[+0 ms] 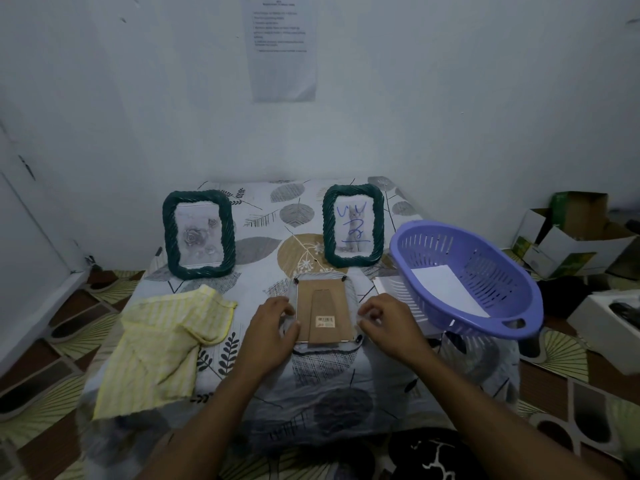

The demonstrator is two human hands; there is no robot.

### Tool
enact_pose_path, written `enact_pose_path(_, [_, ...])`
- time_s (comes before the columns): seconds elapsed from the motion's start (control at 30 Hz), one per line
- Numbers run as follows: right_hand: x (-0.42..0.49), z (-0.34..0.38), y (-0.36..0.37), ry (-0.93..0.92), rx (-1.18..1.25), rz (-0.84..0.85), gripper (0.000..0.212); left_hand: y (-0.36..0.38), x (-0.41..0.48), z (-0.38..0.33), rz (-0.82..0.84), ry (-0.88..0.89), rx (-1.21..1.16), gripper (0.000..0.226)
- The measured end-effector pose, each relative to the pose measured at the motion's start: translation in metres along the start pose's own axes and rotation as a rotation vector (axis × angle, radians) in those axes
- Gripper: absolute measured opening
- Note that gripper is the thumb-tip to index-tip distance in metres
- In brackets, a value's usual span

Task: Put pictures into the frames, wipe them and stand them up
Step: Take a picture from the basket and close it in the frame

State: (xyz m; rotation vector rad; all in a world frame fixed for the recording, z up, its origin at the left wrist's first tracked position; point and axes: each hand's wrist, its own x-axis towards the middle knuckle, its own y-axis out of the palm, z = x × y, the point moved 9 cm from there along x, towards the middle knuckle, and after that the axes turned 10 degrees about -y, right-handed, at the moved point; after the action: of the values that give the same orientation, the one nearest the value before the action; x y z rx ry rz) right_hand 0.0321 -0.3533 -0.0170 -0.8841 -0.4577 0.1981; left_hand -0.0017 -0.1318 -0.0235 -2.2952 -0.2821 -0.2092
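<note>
A clear frame lies face down in the middle of the counter, its brown backboard and folded stand up, with a barcode sticker near the near edge. The left hand pinches the frame's left edge with curled fingers and thumb. The right hand does the same on the right edge, fingers bent in, so both hands hold the frame flat on the leaf-print cover. Two more frames stand upright at the back. The left green frame shows a pale rose picture. The right green frame shows a cat picture with blue scribbles over it. The clear frame lies between them and nearer the person. A yellow striped cloth lies crumpled on the counter left of the left hand, near it but apart, draping toward the near left corner. A purple basket sits tilted at the right edge, with a white paper inside; it partly covers another white sheet on the counter just right of the clear frame. A printed notice hangs on the wall behind. Open boxes sit on the floor at the far right.
</note>
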Motion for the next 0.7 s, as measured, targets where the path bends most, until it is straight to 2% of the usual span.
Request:
enact_pose_path(0.1, [-0.017,0.004,-0.006,-0.010,-0.008,-0.041,0.015,-0.004,-0.017,-0.001,-0.010,-0.003,-0.005,0.018])
enact_pose_path(0.2, [-0.032,0.010,-0.009,-0.010,-0.012,-0.081,0.011,-0.005,-0.031,0.000,-0.004,-0.028,-0.016,0.022])
enact_pose_path(0.3, [-0.043,0.014,-0.005,-0.016,-0.038,-0.078,0.024,-0.009,-0.039,0.003,-0.043,-0.077,-0.043,0.025])
enact_pose_path(0.4, [-0.048,0.018,-0.003,-0.029,-0.070,-0.072,0.023,-0.013,-0.042,0.001,-0.071,-0.105,-0.076,0.027])
enact_pose_path(0.7, [-0.050,0.024,0.007,0.024,-0.041,-0.080,0.033,-0.009,-0.044,0.002,-0.067,-0.124,-0.121,0.018])
